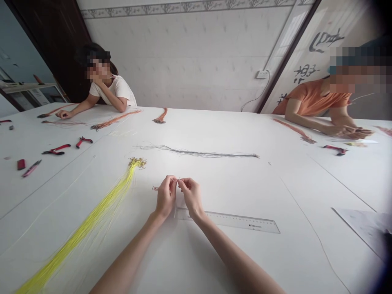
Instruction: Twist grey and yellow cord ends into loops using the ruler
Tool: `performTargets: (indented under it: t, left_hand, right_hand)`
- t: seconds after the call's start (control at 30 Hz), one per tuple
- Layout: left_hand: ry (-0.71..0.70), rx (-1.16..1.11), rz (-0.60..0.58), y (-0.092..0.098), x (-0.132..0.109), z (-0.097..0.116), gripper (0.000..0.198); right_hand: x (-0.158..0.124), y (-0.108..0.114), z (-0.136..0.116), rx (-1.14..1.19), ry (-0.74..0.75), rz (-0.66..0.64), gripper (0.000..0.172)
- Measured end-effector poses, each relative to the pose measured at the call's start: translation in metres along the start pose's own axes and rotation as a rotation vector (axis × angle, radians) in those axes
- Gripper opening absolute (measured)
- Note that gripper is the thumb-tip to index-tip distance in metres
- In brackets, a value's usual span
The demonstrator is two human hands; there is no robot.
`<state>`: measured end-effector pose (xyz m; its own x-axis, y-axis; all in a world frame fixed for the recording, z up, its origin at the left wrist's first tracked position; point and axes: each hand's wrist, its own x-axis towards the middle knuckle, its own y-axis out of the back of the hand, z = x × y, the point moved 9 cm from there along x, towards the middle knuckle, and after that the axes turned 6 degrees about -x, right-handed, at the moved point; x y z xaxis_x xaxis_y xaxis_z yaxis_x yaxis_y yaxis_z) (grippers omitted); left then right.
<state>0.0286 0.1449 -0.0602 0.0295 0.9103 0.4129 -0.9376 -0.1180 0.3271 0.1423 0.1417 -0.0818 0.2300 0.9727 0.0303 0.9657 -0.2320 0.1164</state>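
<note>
Left hand (165, 197) and right hand (191, 197): 2, fingertips pinched together on 1 tiny piece (177, 179), too small to identify, just above 1 clear ruler (228, 220). On white worktop (275, 261): 1 yellow cord bundle (101, 208) left of hands, 1 grey cord bundle (199, 152) ahead, at least 5 orange cord bundles (116, 119), 3 red-handled pliers (56, 149), 1 craft knife (31, 168). Room: 2 seated co-workers (107, 87) across worktop, white tiled wall (183, 53)
</note>
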Motion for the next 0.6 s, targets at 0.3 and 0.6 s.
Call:
performTargets:
  t: [0.3,0.6]
  left_hand:
    - [0.019,0.036,-0.011,-0.001,0.001,-0.005,0.017]
    - [0.129,0.092,0.150,0.045,0.026,-0.050,0.022]
  right_hand:
    - [0.006,-0.007,0.005,0.137,-0.055,0.006,0.014]
    - [0.068,0.056,-0.001,0.193,-0.090,0.271,0.018]
